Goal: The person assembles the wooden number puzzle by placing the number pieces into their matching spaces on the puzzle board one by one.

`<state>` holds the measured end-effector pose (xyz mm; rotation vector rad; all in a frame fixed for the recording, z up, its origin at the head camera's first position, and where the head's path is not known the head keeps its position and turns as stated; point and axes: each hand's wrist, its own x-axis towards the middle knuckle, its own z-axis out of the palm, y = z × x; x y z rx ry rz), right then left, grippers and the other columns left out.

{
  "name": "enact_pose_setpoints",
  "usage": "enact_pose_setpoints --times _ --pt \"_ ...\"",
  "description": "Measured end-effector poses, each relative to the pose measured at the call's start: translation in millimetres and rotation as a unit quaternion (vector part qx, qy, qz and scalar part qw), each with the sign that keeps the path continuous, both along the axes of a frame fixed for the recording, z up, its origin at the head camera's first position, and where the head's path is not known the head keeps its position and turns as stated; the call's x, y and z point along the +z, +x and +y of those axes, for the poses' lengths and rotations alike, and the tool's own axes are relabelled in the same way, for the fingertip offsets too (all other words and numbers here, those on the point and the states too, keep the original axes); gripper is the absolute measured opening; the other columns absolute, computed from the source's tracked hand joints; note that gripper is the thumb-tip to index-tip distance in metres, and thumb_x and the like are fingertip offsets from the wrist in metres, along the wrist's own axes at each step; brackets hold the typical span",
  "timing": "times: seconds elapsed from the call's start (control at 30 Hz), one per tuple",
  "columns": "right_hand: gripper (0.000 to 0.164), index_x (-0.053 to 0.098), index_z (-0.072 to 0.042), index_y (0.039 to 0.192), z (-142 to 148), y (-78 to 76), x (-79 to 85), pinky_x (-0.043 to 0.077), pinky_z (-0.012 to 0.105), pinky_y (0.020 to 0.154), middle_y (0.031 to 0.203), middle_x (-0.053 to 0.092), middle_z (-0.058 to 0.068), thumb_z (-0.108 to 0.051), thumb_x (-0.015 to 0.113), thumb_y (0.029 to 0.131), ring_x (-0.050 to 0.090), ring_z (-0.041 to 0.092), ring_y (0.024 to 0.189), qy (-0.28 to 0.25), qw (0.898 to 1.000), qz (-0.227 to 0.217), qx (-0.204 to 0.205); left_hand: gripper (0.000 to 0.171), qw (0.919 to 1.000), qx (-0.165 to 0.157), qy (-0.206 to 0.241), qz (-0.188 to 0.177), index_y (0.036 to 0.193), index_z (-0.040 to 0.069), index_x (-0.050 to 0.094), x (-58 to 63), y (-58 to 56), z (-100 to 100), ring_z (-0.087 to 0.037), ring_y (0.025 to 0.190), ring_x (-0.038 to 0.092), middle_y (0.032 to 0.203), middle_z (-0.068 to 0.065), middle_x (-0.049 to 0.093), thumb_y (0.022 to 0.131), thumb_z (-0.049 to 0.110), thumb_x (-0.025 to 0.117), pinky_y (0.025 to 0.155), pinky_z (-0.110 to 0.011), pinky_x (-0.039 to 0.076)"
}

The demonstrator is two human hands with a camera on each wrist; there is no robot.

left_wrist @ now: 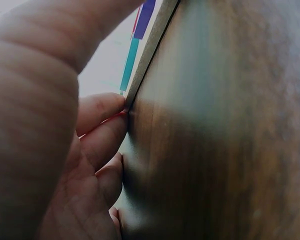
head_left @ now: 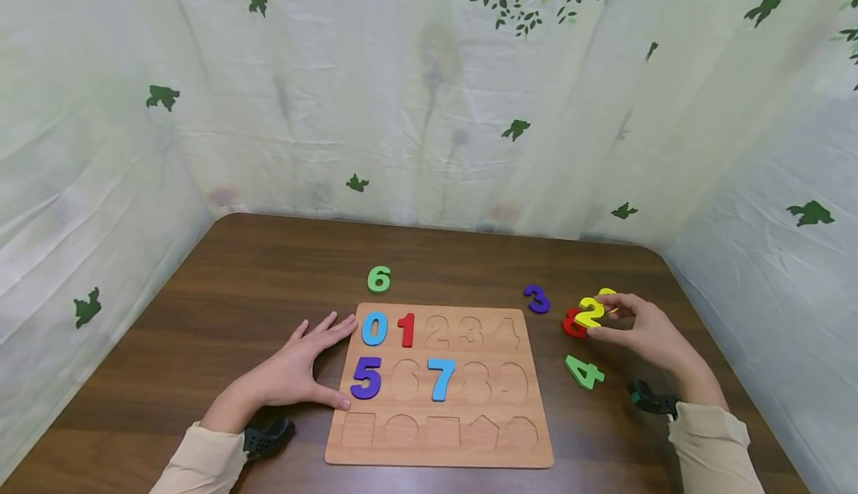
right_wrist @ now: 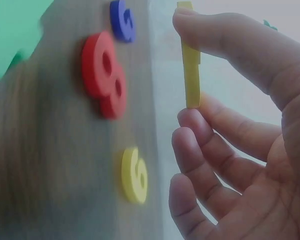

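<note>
My right hand (head_left: 646, 330) pinches a yellow number 2 (head_left: 590, 313) between thumb and fingers, held up off the table; the right wrist view shows it edge-on (right_wrist: 191, 75). Below it lies a red 8 (right_wrist: 104, 75), with a yellow 9-shaped piece (right_wrist: 134, 175) close by. My left hand (head_left: 288, 371) has its fingers spread, touching the left edge of a wooden number board (head_left: 439, 434). A blue 0 (head_left: 374, 328), red 1 (head_left: 406, 329), purple 5 (head_left: 366, 378) and blue 7 (head_left: 440, 379) sit on the board at their outlines.
A green 6 (head_left: 378, 279) lies behind the board. To its right are a purple 3 (head_left: 537, 299) and a green 4 (head_left: 585, 372). The brown table (head_left: 295, 255) is walled by a pale curtain (head_left: 402, 106) with printed leaves and birds.
</note>
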<state>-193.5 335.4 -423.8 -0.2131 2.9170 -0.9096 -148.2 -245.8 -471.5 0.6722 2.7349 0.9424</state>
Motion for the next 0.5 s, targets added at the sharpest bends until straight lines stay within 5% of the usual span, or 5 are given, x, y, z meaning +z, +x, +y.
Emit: enact_pose_setpoints --times 0.5 --pt "0.065 0.065 -0.006 0.143 -48 -20.4 12.3 0.053 0.035 0.090 0.128 0.067 0.015 -0.040 0.087 0.091 0.061 0.030 0.115 -0.029 0.999 0.009 0.033 0.124 1.0000 0.000 -0.001 -0.005 0.168 0.015 0.039 -2.1 -2.5 0 -0.049 0.165 0.018 0.175 -0.013 0.035 0.068 0.062 0.096 0.128 -0.077 0.000"
